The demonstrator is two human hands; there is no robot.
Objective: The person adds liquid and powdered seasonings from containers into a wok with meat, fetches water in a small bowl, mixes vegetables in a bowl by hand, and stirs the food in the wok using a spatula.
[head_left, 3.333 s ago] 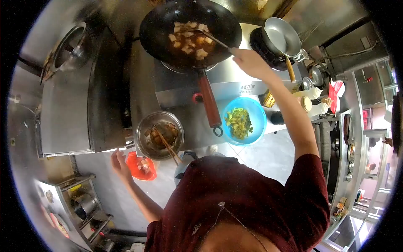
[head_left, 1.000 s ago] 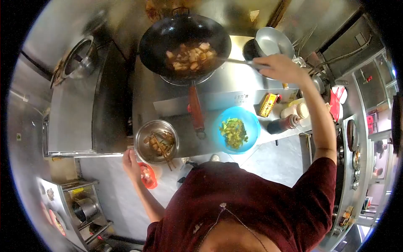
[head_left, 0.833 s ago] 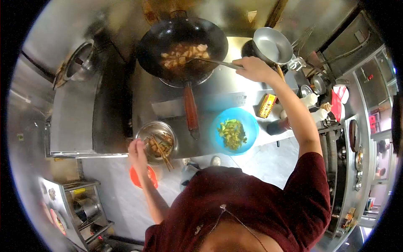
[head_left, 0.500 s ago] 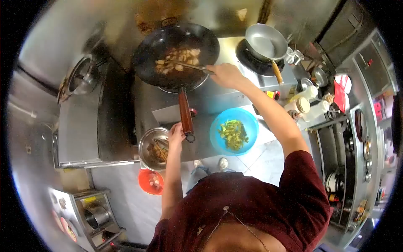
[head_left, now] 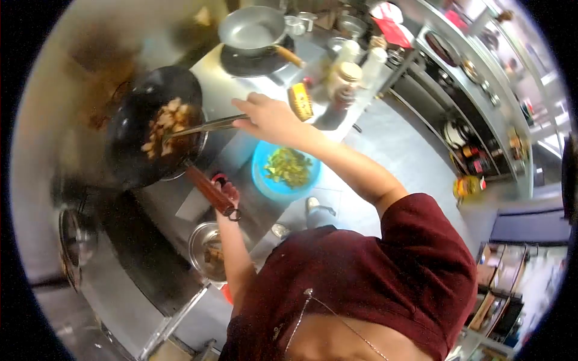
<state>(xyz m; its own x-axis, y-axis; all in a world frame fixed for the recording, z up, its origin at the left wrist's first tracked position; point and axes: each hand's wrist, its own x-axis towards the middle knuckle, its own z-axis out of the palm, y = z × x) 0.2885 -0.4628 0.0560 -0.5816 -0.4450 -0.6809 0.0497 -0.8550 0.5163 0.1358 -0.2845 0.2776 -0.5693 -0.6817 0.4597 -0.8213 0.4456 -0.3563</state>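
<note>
My right hand (head_left: 265, 117) grips a long metal spatula (head_left: 211, 125) by its handle, with some fingers stretched out. The far end of that spatula lies among browned food pieces (head_left: 168, 123) in a black wok (head_left: 135, 129). My left hand (head_left: 229, 192) is under and beside the wok's wooden handle (head_left: 208, 189), its fingers curled at a red-and-black stove knob (head_left: 220, 178); the handle hides part of them. A blue bowl (head_left: 260, 171) of chopped green vegetables (head_left: 289, 167) stands between my arms. Below my left forearm is a metal bowl (head_left: 195, 246) with utensils in it.
A grey frying pan (head_left: 253, 27) with a wooden handle is on the other burner. Sauce bottles and a lidded jar (head_left: 349, 75) stand by a yellow box (head_left: 300, 102). Shelving (head_left: 445, 108) with cookware is at the right.
My view has turned, so the wok now appears farther left. My left hand has moved from beside the wok's handle to the stove knob. My right hand still holds the spatula in the food.
</note>
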